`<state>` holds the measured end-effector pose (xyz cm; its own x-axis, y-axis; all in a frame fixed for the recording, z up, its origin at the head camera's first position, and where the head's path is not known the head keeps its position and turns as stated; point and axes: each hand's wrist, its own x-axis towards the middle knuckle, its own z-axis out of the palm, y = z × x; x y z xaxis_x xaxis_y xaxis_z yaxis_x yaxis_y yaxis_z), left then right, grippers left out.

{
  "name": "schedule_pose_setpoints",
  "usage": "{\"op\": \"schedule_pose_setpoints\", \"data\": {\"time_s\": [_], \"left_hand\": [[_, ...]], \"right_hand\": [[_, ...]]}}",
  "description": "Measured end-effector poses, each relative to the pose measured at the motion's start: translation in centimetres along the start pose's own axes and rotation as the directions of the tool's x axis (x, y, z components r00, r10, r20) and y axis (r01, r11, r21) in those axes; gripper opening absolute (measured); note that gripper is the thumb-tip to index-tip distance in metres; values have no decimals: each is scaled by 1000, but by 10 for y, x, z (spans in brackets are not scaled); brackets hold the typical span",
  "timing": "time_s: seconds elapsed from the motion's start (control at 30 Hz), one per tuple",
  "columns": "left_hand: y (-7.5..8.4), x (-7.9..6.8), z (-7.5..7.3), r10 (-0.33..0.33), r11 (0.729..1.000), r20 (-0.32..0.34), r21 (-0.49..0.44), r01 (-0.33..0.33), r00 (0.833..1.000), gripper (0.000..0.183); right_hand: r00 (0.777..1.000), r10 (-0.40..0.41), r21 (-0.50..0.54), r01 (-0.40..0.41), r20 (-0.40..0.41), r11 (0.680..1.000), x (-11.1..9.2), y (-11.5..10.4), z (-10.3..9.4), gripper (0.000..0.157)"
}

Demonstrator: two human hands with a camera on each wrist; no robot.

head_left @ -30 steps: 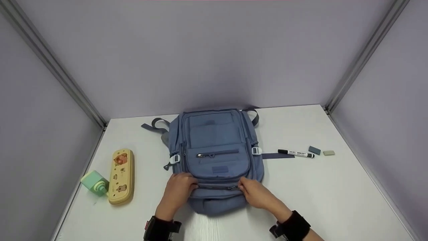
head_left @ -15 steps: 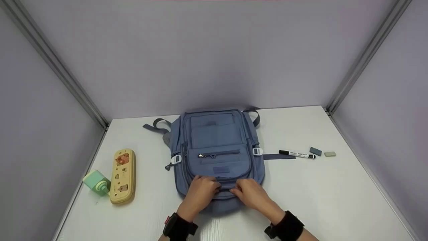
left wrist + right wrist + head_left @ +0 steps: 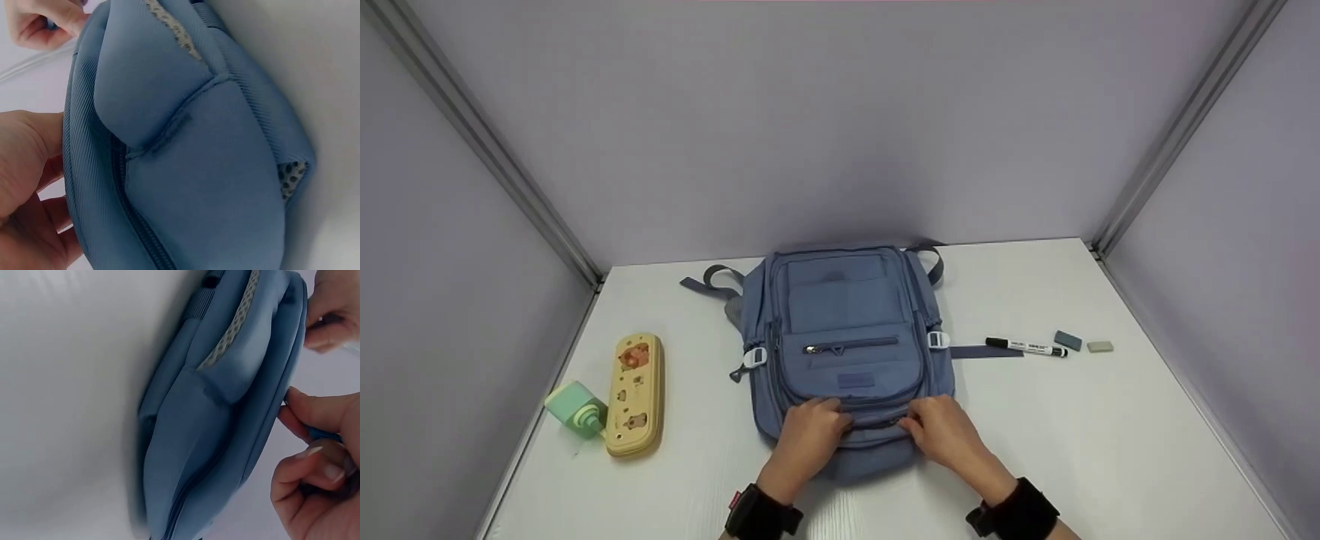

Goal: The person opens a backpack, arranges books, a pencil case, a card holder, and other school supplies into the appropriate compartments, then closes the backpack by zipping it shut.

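Some print runs along the marker in the head view, too small to read. Across the blue backpack, lying on the white table, the left hand and right hand reach to its near end, each gripping an edge. A closed yellow case lies beside a green bottle. Left wrist view: the left hand's fingers curl at the rim near a zipper. Right wrist view: the right hand's thumb and forefinger pinch the rim; the backpack's contents are hidden.
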<state>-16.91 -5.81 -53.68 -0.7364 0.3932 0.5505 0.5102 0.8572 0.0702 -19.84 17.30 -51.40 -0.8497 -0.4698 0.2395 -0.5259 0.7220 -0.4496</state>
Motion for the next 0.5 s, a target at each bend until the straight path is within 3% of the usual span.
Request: {"op": "schedule_pose_setpoints", "data": {"time_s": [0.27,0.5], "left_hand": [[-1,-2,-2,8,1000,7,-19,-7,1000,10],[-2,-3,-2,6,999,59,-35,-4,998,12]], "right_hand": [[995,65,-84,-71,-79,994,-3,22,-10,35],[986,86,-156,-108,-141,982,3,40,-12,36]]}}
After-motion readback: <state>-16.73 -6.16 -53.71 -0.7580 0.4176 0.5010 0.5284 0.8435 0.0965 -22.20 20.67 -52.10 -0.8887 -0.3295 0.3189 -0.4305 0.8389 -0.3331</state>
